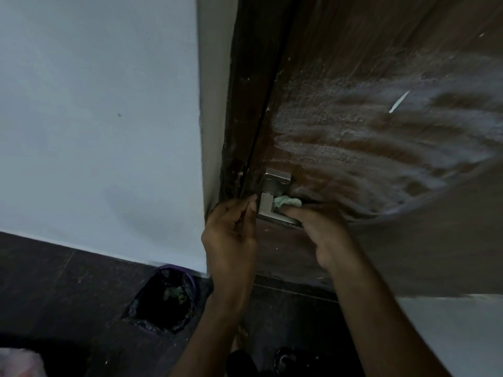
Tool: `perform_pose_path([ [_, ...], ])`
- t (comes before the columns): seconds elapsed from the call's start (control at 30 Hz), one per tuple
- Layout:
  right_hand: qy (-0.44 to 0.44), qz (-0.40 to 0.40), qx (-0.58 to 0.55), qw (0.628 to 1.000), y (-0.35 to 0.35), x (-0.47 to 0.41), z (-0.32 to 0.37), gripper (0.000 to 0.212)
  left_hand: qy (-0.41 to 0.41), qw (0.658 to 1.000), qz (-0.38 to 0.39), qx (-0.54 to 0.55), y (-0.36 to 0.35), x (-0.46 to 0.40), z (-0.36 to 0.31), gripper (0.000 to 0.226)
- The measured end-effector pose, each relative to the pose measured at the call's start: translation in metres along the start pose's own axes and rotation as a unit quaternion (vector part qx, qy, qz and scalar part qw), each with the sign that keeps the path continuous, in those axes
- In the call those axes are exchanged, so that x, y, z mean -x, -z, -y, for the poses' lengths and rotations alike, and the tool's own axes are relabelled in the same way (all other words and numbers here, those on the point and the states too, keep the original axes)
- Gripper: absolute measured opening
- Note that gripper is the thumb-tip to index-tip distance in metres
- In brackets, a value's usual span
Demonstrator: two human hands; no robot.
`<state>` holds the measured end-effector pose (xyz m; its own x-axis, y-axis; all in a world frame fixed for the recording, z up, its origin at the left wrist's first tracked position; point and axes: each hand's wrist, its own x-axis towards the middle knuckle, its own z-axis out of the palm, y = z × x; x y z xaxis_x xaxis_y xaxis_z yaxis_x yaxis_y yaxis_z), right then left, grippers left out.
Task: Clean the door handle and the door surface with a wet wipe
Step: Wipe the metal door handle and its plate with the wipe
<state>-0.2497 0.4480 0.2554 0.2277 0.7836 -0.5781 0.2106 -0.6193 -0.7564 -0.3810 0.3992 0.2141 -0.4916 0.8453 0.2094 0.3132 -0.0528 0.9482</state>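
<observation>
A dark brown wooden door [367, 77] fills the upper right, its surface streaked with wet, pale smears. A square metal door handle [268, 198] sits near the door's left edge. My right hand [324, 235] is closed around the handle's lever and presses a crumpled pale green wet wipe [287, 201] against it. My left hand [231, 232] is at the door's edge just left of the handle, fingers curled and pinched together; whether it holds anything is unclear.
A white wall [95, 118] stands to the left of the dark door frame [245, 104]. On the dark floor below sits a purple-rimmed bin [163, 300] lined with a black bag. Dark footwear [285, 360] lies near my feet.
</observation>
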Motion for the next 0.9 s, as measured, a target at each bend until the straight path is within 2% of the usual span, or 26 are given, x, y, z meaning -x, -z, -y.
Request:
perform_pose_path([
  [0.1,0.159,-0.142,0.101,0.972,-0.022,0.015,0.003,0.024,-0.017,1.0,0.006,-0.012,0.003,-0.001,-0.001,0.02],
  [0.27,0.237,-0.279,0.255,0.895,-0.05,0.04,-0.004,0.022,-0.043,0.999,0.015,-0.016,0.007,-0.005,-0.003,0.02],
  [0.33,0.234,-0.267,0.269,0.895,-0.05,0.043,-0.007,0.028,-0.045,0.999,0.024,-0.016,0.007,-0.005,-0.005,0.021],
  [0.43,0.182,-0.273,0.26,0.908,-0.035,0.038,0.0,0.021,-0.047,0.998,0.031,-0.018,0.009,-0.003,-0.008,0.021],
  [0.53,0.214,-0.271,0.247,0.906,-0.045,0.042,0.009,0.02,-0.049,0.998,0.042,-0.015,0.011,-0.002,-0.011,0.02],
  [0.57,0.251,-0.284,0.274,0.884,-0.053,0.046,0.011,0.019,-0.051,0.997,0.048,-0.017,0.012,-0.003,-0.011,0.019],
  [0.63,0.337,-0.325,0.34,0.815,-0.066,0.052,0.012,0.017,-0.048,0.997,0.051,-0.021,0.015,-0.003,-0.01,0.019],
  [0.67,0.363,-0.336,0.355,0.793,-0.068,0.053,0.012,0.016,-0.044,0.998,0.044,-0.026,0.017,-0.004,-0.009,0.019],
  [0.7,0.368,-0.333,0.362,0.789,-0.065,0.051,0.013,0.014,-0.045,0.998,0.036,-0.035,0.019,-0.004,-0.008,0.02],
  [0.83,0.333,-0.336,0.314,0.823,-0.041,0.04,0.0,0.002,-0.088,0.993,0.044,-0.062,0.025,-0.002,-0.008,0.023],
  [0.9,0.348,-0.348,0.264,0.829,-0.035,0.04,-0.003,0.008,-0.1,0.991,0.059,-0.063,0.024,-0.002,-0.009,0.025],
])
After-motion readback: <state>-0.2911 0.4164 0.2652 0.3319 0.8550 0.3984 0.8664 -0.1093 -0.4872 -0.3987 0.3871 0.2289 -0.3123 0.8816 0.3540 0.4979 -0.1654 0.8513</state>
